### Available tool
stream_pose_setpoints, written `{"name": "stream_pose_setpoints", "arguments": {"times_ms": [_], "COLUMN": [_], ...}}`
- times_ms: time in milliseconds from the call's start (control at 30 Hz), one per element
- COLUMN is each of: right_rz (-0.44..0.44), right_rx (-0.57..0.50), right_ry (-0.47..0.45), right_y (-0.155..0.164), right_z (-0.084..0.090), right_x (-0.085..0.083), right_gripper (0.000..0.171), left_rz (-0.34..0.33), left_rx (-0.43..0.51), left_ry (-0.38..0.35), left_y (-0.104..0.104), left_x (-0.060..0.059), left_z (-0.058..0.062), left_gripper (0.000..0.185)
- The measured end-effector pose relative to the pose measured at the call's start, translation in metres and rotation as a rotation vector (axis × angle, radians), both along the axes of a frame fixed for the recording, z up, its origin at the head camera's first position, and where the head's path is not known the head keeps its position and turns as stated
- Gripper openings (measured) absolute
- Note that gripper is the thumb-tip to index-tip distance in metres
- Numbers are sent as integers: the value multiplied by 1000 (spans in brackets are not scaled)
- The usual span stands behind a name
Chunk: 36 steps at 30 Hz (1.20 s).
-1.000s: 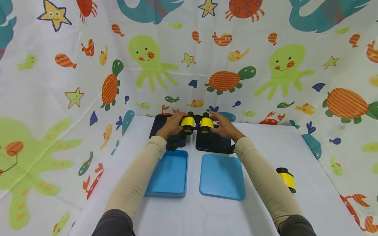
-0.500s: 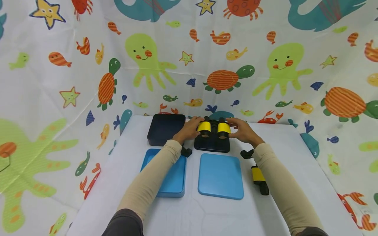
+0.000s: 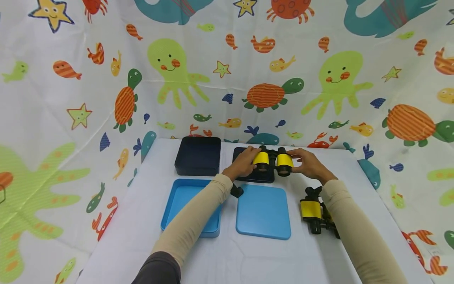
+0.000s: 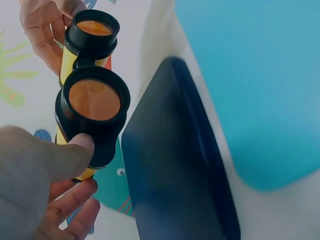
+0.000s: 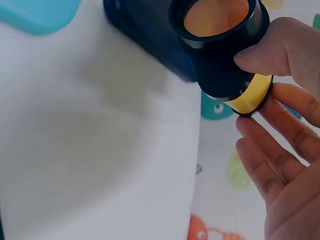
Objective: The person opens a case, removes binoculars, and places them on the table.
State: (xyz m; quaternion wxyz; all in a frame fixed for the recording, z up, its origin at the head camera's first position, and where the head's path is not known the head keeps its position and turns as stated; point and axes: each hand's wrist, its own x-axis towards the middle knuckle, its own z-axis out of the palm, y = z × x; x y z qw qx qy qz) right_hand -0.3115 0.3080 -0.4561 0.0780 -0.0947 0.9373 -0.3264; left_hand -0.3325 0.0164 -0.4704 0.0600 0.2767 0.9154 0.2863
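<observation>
Both hands hold one pair of yellow-and-black binoculars [image 3: 262, 158], one hand at each barrel, over the right part of a dark blue lid [image 3: 260, 178]. My left hand [image 3: 244, 162] grips the left barrel, its thumb pressing the black housing by an orange-tinted lens [image 4: 95, 100] in the left wrist view. On the right barrel, my right hand [image 3: 307, 163] has its thumb on the black part and fingertips at the yellow band [image 5: 250, 97]. A second pair of binoculars [image 3: 310, 209] lies at the right, partly hidden by my right sleeve.
At the back left stands an open dark blue box [image 3: 197, 172]. In front of it is an open light blue box [image 3: 217, 228], partly covered by my left forearm. A light blue lid [image 3: 263, 213] lies beside it. A patterned curtain [image 3: 227, 106] hangs behind the white table [image 3: 244, 260].
Both hands have carried the binoculars rightward, from between the dark box and dark lid to the lid's right side. More of the second pair shows as the right forearm shifts right.
</observation>
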Motion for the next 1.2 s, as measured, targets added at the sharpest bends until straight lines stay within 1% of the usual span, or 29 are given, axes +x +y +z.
{"name": "stream_pose_setpoints", "arguments": {"times_ms": [167,367,467,567,700,867,1000,1200], "right_rz": [1,-9,-10,-11,-19,-38,-48,-65], "right_rx": [33,59,65,68,54,46,52,41], "right_ry": [7,0,-10,-25,-56,-96,-106,-123], "right_y": [18,36,44,52,61,71,78,84], "right_z": [-2,-1,-1,-2,-4,-10,-11,-13], "right_x": [6,12,13,15,17,16,17,16], "right_gripper": [71,71,70,69,69,71,72,72], "left_rz": [-9,-25,-34,-44,-50,-36,-25,-8], "left_rx": [-28,4,3,12,31,23,-15,-4], "left_ry": [28,37,51,52,34,30,45,38], "left_y": [21,42,51,58,68,81,91,100], "left_x": [4,5,5,7,9,8,7,6], "left_z": [-5,-12,-17,-19,-21,-25,-31,-35], "left_gripper": [68,68,67,66,65,65,66,66]}}
